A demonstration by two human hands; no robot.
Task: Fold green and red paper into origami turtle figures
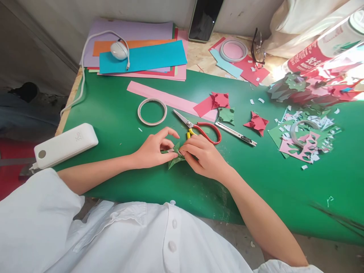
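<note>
A green folded paper piece (176, 160) with pointed tips is held low over the green table top between both hands. My left hand (153, 151) has its thumb against the paper's left side, with the index finger curved above it. The fingers of my right hand (203, 156) are pinched together at the paper's right edge. Just beyond the hands lie scissors (212, 129) with red and yellow handles and a box cutter (236, 133). Past my left hand is a tape roll (152, 112).
Coloured paper sheets (143, 57) lie at the back left. A white power bank (66, 146) is at left, red paper stars (257, 123) at right. Cut scraps (304, 146) surround another tape roll. A can (327, 41) and a phone (205, 19) stand behind.
</note>
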